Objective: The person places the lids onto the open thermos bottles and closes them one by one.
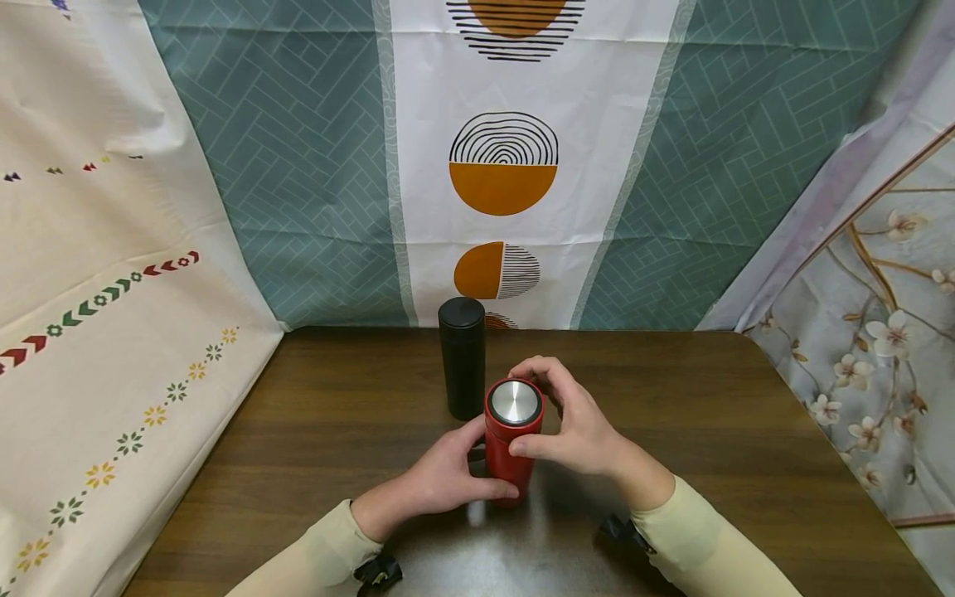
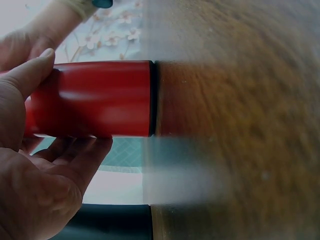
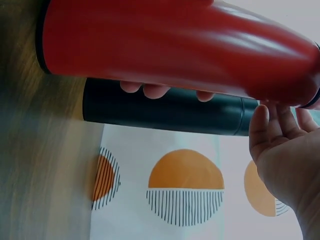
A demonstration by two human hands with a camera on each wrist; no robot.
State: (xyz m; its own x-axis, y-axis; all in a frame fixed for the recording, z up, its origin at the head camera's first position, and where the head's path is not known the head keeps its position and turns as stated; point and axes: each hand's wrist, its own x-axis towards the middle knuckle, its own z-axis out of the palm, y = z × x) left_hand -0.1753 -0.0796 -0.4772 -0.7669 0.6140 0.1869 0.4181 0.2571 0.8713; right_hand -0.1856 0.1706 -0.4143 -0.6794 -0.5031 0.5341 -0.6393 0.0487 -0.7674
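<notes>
A red thermos bottle (image 1: 511, 464) with a silver-topped lid (image 1: 515, 403) stands upright on the table. My left hand (image 1: 440, 473) grips its body, thumb along the near side and fingers behind, as the left wrist view also shows around the red bottle (image 2: 105, 97). Around the upper part, by the lid, my right hand (image 1: 574, 427) holds it with the thumb in front and the fingers on the far side. In the right wrist view, fingers of the right hand (image 3: 287, 160) lie against the top end of the red bottle (image 3: 165, 45).
Just behind the red bottle, slightly left, a black thermos bottle (image 1: 464, 365) stands upright. The brown wooden table (image 1: 328, 414) ends at a patterned teal and white cloth (image 1: 313, 182). Cloths hang at the left (image 1: 112, 332) and right (image 1: 888, 381) sides.
</notes>
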